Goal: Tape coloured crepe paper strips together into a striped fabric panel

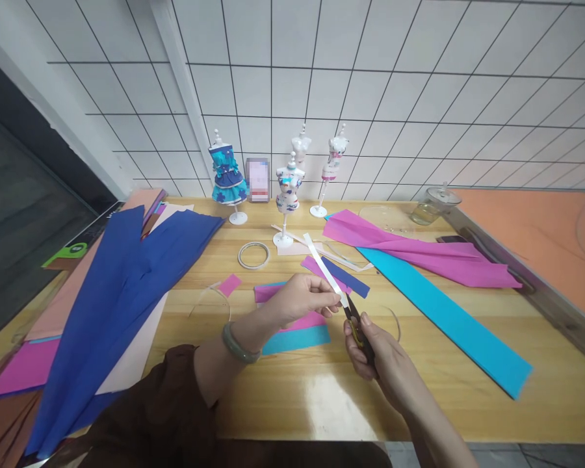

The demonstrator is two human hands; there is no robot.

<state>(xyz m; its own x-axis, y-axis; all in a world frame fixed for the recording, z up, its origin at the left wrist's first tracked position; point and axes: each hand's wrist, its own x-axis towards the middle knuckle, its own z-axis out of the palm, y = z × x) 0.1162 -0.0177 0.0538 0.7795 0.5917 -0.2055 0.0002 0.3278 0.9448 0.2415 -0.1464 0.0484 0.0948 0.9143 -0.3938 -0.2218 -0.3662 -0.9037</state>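
Near the frame's centre, the left hand [305,298] is pinching a white strip [324,265], the right hand [377,352] is gripping scissors [355,328], and their blades should be meeting it squarely, clear of the pinch.

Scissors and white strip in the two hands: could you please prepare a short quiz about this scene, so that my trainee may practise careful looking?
1. Multiple choice: which hand holds the scissors?
A. Left
B. Right

2. True or false: the white strip lies clear of both hands.

3. Count: how many miniature dress forms can be seen?

Key:
1. B; the right hand holds them.
2. False; the left hand holds the white strip, beside the scissor blades.
3. Four; the leftmost one wears a blue and turquoise dress.
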